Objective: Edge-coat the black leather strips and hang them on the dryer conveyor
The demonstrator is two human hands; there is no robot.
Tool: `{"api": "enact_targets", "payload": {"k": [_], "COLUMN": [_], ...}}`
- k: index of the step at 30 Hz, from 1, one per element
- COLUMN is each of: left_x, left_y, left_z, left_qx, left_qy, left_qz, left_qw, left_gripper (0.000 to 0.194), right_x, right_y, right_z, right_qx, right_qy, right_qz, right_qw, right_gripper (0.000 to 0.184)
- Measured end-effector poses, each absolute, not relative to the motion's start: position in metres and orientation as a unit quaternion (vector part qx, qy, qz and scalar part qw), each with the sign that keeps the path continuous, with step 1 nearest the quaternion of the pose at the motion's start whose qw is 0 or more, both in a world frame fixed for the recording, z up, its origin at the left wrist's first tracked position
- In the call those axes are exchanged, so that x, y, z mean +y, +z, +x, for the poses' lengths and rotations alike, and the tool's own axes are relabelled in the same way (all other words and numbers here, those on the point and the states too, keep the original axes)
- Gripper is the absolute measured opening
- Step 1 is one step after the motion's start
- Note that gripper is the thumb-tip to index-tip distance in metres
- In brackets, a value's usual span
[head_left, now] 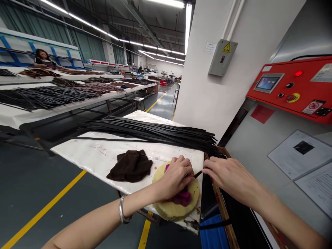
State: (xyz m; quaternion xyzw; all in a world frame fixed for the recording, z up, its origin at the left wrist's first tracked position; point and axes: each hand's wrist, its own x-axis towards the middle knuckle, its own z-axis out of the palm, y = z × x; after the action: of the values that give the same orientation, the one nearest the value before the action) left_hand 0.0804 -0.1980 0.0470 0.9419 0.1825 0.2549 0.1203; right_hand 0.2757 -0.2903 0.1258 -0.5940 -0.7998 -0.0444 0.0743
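My left hand [176,178] is closed around a narrow black strap [198,174] just above a round yellow sponge pad [166,204]. A crumpled magenta cloth [183,197] lies on the pad, partly under that hand. My right hand [228,176] grips the same strap further along, and its fingers hide part of it. A long bundle of black straps [147,129] lies across the white-covered table [103,154], and a dark brown cloth [131,166] sits left of my hands.
A wooden table edge [222,207] runs down the right side above a blue bin [214,231]. A red control panel [287,88] is mounted to the right, above papers [301,154]. Long tables with strap bundles [44,97] stretch back left, with a co-worker [44,58] beyond.
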Motion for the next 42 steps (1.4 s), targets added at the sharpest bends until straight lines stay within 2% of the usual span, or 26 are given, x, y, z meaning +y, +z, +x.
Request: {"api": "enact_targets", "payload": {"k": [2, 5, 8, 11, 16, 19, 25, 42], "left_x": [-0.193, -0.189, -0.194, -0.203, -0.213, -0.216, -0.222, -0.226], "left_y": [0.051, 0.052, 0.05, 0.05, 0.05, 0.041, 0.014, -0.003], "left_z": [0.081, 0.078, 0.07, 0.056, 0.022, 0.005, -0.013, -0.015], "left_qx": [0.181, 0.156, 0.123, 0.106, 0.182, 0.228, 0.292, 0.333], "left_qy": [0.31, 0.385, 0.42, 0.459, 0.521, 0.523, 0.511, 0.512], "left_qz": [0.933, 0.903, 0.882, 0.865, 0.824, 0.816, 0.808, 0.791], "left_qw": [0.028, -0.115, -0.176, -0.17, -0.127, -0.093, -0.03, 0.021], "left_gripper": [0.013, 0.014, 0.011, 0.01, 0.029, 0.029, 0.029, 0.022], "right_x": [-0.295, -0.296, -0.293, -0.291, -0.298, -0.299, -0.295, -0.295], "right_y": [0.122, 0.096, 0.061, 0.038, 0.027, 0.022, 0.002, 0.002], "right_z": [0.281, 0.288, 0.287, 0.28, 0.264, 0.256, 0.251, 0.249], "right_qx": [-0.741, -0.623, -0.553, -0.56, -0.621, -0.663, -0.701, -0.732], "right_qy": [0.096, 0.351, 0.446, 0.421, 0.322, 0.252, 0.183, 0.148], "right_qz": [-0.641, -0.626, -0.584, -0.574, -0.589, -0.579, -0.557, -0.564], "right_qw": [0.176, 0.311, 0.392, 0.424, 0.405, 0.403, 0.407, 0.354], "right_gripper": [0.033, 0.041, 0.044, 0.041, 0.03, 0.027, 0.021, 0.022]}}
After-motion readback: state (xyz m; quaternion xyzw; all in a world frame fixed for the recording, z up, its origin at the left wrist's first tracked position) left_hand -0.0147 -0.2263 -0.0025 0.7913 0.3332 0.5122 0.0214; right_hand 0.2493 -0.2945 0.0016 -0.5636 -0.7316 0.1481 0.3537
